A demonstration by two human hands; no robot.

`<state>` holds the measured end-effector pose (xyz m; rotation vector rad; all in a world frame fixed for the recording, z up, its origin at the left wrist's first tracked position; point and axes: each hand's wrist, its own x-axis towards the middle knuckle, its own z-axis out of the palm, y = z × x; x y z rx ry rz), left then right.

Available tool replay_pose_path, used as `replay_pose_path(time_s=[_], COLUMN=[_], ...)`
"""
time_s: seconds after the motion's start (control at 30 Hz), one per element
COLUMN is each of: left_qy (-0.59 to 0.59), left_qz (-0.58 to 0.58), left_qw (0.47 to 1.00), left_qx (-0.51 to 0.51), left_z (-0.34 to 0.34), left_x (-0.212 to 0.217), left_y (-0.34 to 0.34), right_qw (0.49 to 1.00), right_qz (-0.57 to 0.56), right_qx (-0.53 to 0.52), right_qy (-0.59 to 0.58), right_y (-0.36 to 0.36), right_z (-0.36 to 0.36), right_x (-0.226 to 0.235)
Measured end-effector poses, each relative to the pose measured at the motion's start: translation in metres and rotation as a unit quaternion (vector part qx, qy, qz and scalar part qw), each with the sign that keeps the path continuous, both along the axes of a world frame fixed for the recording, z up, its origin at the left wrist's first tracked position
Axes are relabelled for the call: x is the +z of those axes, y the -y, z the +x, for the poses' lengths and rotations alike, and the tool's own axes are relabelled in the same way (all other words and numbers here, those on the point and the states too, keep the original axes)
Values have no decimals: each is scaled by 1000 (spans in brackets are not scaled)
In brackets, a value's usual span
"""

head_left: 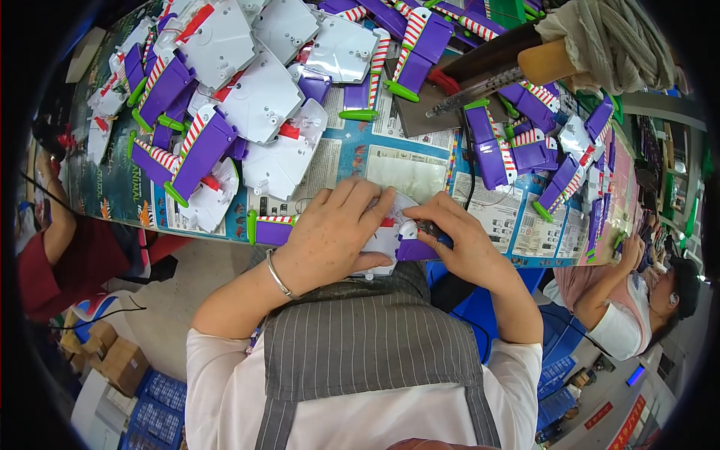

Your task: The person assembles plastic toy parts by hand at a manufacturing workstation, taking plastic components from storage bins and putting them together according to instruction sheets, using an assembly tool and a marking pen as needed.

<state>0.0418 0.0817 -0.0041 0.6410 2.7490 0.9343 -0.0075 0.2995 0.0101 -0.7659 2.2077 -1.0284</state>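
Both hands clamp one white and purple toy wing (390,236) at the near edge of the table (360,154).

The wing piece lies flat right at the table's front edge, close against the body, likely so it stays steady under pressure. The left hand (330,232) spreads over it, fingers (352,199) flat and pressing down on the white panel. The right hand (461,240) curls tight, fingers pinched around a small dark tool (433,229) whose tip meets the wing. A silver bracelet (279,276) sits on the left wrist. Farther out, a heap of white wing panels (259,97) and finished purple wings (199,150) with red-striped edges crowds the table, within easy reach.
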Motion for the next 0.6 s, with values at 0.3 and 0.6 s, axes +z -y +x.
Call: replay_pose_path(time_s=[0.3,0.6], left_qy=[-8,-36], left_qz=[-4,-17], left_qw=[1000,999], left_qx=[4,13], left_z=[-2,6], left_x=[0,2], left_y=[-1,-3], right_qw=[996,988], right_qz=[84,120], right_qx=[14,25], right_qy=[-36,-91], right_y=[6,9], right_z=[0,2], right_x=[8,8])
